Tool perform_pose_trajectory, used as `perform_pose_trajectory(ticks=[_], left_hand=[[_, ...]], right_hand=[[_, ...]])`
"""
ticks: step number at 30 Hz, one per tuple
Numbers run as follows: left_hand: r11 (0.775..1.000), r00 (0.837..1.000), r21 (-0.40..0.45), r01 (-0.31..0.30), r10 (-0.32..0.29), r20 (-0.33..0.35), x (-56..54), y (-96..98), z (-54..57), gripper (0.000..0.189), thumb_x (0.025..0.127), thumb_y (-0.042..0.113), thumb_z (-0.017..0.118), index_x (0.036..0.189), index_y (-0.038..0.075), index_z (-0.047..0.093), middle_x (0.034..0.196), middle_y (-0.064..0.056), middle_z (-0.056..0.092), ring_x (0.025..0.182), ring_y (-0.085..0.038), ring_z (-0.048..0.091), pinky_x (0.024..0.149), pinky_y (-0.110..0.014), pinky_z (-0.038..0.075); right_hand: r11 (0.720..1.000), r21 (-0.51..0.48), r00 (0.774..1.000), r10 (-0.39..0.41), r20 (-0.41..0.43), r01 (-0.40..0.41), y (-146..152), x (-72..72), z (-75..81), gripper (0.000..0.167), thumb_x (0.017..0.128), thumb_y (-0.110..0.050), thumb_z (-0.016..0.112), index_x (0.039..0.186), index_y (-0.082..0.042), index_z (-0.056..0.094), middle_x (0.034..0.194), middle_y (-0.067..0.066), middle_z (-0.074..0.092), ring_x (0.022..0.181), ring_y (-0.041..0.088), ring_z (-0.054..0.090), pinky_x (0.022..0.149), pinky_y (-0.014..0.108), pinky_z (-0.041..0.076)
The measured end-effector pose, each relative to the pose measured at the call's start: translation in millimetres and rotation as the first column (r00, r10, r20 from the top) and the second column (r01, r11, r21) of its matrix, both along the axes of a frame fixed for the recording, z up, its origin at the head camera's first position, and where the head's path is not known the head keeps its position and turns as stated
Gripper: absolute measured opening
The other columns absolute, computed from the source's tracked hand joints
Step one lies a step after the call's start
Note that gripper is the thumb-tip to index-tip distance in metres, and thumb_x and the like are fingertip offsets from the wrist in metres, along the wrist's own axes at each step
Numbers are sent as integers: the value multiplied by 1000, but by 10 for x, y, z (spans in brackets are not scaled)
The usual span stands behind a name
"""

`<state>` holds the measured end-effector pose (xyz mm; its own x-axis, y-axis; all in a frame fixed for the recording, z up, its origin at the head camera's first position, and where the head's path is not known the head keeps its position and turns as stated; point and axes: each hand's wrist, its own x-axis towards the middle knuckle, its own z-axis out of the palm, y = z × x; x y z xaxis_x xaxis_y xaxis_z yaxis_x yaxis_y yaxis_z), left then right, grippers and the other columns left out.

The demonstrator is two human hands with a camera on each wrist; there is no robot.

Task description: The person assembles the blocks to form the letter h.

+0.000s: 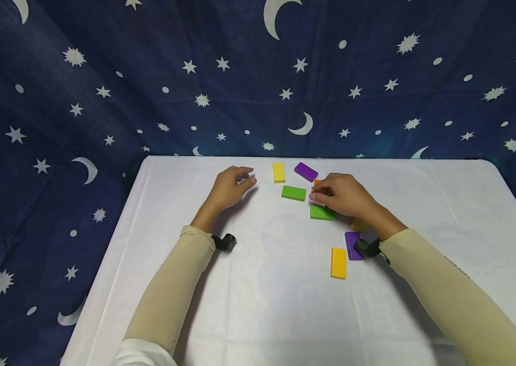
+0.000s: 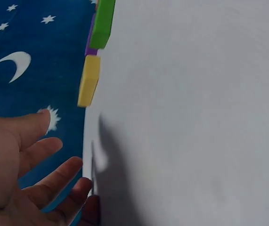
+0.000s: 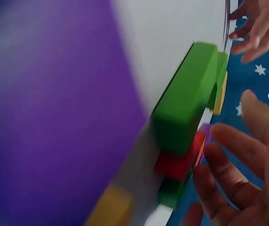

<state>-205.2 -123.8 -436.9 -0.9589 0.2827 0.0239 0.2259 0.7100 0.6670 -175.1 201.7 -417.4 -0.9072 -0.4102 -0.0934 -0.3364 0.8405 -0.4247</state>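
Blocks are crowded around the right hand: an orange block is partly hidden by its fingertips, and a near green block is set just beside it. Farther off, a far purple block, a far green block and a pale yellow block are seen. By the right wrist, a near purple block is partly covered by a black wrist camera, with an amber block just beside it. The right fingers are seen spread, with nothing grasped; the left hand is likewise released, loosely bent near the pale yellow block.

The table's far edge is neared by the pale yellow and far purple blocks; a wide stretch is left between the left sleeve and the amber block.

The top is covered by creased white cloth, backed by a dark blue curtain printed with moons and stars
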Motion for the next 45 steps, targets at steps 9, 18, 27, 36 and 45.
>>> perform_pose_trajectory(ticks=[9, 18, 27, 36, 45], left_hand=[[998, 1000, -58, -23, 22, -12, -210, 393, -38, 47, 99, 32, 66, 142, 13, 62, 122, -15, 69, 114, -32, 61, 101, -45, 47], [967, 987, -241, -84, 114, 114, -280, 592, -28, 56, 98, 51, 63, 151, 34, 52, 135, -11, 56, 126, -35, 49, 103, -55, 43], [972, 985, -213, -95, 122, 119, -282, 626, -13, 51, 94, 44, 72, 141, 28, 58, 135, -6, 57, 128, -33, 48, 104, -57, 41], [978, 988, 170, -118, 98, 120, -112, 507, 4, 43, 87, 10, 78, 123, 9, 54, 99, -5, 62, 88, -19, 59, 80, -30, 51], [838, 811, 469, -277, -57, 582, 495, 287, 76, 34, 98, 5, 66, 130, -1, 56, 102, -6, 52, 90, -17, 65, 81, -34, 62]], right_hand=[[992, 27, 991, -123, 61, 122, -350, -154, 9, 39, 94, -40, 72, 120, -12, 77, 94, 6, 72, 86, 25, 57, 77, 41, 51], [988, 18, 984, -154, 92, 153, -471, -174, 0, 30, 91, -38, 78, 107, -14, 81, 101, 5, 78, 91, 25, 62, 81, 42, 52], [981, -21, 975, -189, 120, 193, -512, -108, -2, 25, 87, -35, 82, 100, -15, 75, 93, 2, 74, 90, 24, 62, 78, 41, 51], [988, -92, 981, -106, 164, 122, -433, -72, 14, 32, 90, -28, 80, 116, -11, 75, 92, 6, 68, 86, 23, 57, 77, 36, 45], [763, -448, 791, -134, 596, 467, -391, 1, 38, 33, 90, -11, 77, 110, -1, 52, 80, 1, 51, 85, 18, 63, 82, 29, 61]])
